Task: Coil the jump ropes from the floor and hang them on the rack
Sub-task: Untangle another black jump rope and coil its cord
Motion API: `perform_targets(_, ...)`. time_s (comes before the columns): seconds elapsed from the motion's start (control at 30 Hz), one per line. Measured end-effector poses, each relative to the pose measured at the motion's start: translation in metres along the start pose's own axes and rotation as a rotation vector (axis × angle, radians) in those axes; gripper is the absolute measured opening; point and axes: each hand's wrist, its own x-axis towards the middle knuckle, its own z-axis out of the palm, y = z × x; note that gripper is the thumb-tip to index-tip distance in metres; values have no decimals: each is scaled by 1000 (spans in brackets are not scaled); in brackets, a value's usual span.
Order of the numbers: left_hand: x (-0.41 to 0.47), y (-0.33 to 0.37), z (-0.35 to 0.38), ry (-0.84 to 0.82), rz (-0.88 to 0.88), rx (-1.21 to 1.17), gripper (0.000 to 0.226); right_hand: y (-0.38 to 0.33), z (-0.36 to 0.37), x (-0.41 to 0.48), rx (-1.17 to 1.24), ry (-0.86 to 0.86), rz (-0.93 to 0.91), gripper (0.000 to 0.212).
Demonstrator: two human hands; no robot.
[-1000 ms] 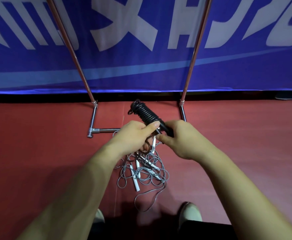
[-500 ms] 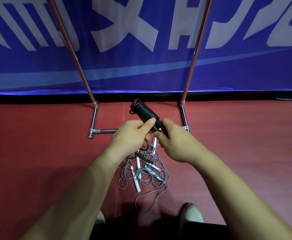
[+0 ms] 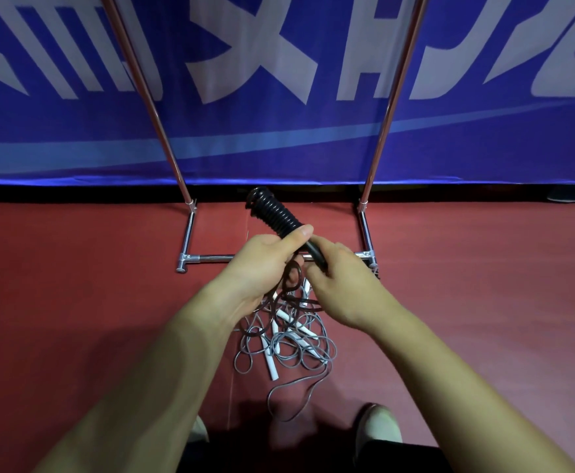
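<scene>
A black jump rope point(image 3: 274, 215) is wound in tight turns around its handles, tilted up and to the left. My left hand point(image 3: 265, 264) grips the wound bundle with the thumb pressed on top. My right hand point(image 3: 339, 281) holds the lower end of the black handle. A loose dark loop of the same rope hangs between my hands. Below them, a tangle of grey jump ropes point(image 3: 289, 343) with white handles lies on the red floor. The metal rack point(image 3: 190, 233) stands just beyond, its two uprights rising out of view.
A blue banner with white lettering point(image 3: 279, 80) hangs behind the rack. The rack's base bars point(image 3: 211, 258) lie on the red floor. My two shoes point(image 3: 378, 428) stand at the bottom edge, close to the grey rope tangle.
My hands have drawn closer together around the black rope. The dangling loop beneath them has shifted and hangs lower. The grey ropes have not moved.
</scene>
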Motion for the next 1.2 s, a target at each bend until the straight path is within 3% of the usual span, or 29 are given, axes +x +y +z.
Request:
perform_targets(0.1,-2,1,-2,-24,45,-69,48,-8,-10,2,552,-135,151,22)
perform_targets(0.17,-4,4,-2,-62,86,-90,58,-7,-18,5,828,-173,208,29)
perform_targets(0.33,-13,12,-1,-120,156,89,39,2,-27,8,957,-225,213,35)
perform_targets(0.4,-14,15,-4,-86,172,251,38,5,-29,7,869,-189,179,27)
perform_targets(0.5,-18,16,-4,37,207,640,52,12,-33,7,542,-77,110,9)
perform_targets(0.6,-19,15,-1,98,198,745,62,17,-30,7,128,45,35,24)
perform_targets(0.77,-8,4,4,95,62,543,63,9,-11,2,-176,259,-54,26)
perform_targets(0.9,-3,-4,12,107,25,399,60,4,1,-1,-337,218,-61,19)
perform_targets(1.0,-4,-4,11,86,-3,351,62,3,8,-1,-330,206,-42,14)
perform_targets(1.2,-3,-1,5,91,-120,272,65,1,20,-2,-350,152,-50,26)
